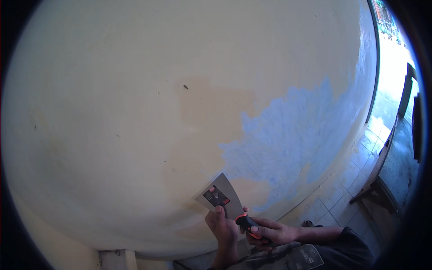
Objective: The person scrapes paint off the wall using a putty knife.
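A wide putty knife with a broad metal blade (233, 192) and a black and orange handle (251, 227) is held in front of the wall, its blade edge pointing up and left. My right hand (271, 233) is closed round the handle. My left hand (224, 224) grips the lower part of the blade, its thumb near a dark label (216, 196) stuck on the metal. Behind the blade, the cream wall (118, 84) carries a large bluish-white patch (287, 138) with ragged edges and duller beige areas (209, 108) beside it.
At the right are a tiled floor (337, 202), a bright doorway (388, 77) with a dark frame edge, and a worn table (398, 162) on wooden supports. A pale block-like ledge (118, 259) stands at the wall's foot, lower left.
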The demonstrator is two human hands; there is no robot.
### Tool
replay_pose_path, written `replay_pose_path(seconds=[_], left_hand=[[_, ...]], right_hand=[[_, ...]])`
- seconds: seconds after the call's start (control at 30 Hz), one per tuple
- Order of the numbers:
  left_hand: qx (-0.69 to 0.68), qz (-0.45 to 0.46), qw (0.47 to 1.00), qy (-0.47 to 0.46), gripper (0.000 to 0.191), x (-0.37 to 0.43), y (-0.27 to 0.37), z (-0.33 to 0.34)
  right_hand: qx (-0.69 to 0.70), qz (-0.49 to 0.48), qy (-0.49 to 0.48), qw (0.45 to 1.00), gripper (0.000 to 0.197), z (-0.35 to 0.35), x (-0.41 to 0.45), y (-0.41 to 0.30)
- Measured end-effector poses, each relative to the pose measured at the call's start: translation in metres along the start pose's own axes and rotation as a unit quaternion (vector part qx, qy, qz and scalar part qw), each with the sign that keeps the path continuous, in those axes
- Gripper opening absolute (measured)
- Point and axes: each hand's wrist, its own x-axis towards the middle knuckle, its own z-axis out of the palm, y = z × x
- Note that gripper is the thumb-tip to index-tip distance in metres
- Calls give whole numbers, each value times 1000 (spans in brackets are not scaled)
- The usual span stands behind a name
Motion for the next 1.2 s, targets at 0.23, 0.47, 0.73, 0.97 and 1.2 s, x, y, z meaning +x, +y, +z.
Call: replay_pose_path(seconds=[0.23, 0.47, 0.73, 0.97, 1.2], left_hand=[[-108, -73, 989, -72, 37, 10, -2, -2], [-47, -81, 994, -57, 53, 16, 2, 2], [-27, -75, 994, -76, 50, 15, 4, 3], [-45, -105, 993, -28, 48, 16, 8, 10], [-62, -107, 992, -37, 44, 15, 6, 11]], right_hand=[[48, 4, 31, 998, 35, 5, 5, 0], [8, 31, 74, 997, 37, 16, 5, -18], [0, 15, 86, 996, 37, 24, 8, -14], [-2, 34, 107, 994, 36, 27, 10, -18], [-6, 42, 92, 995, 38, 19, 9, -11]])
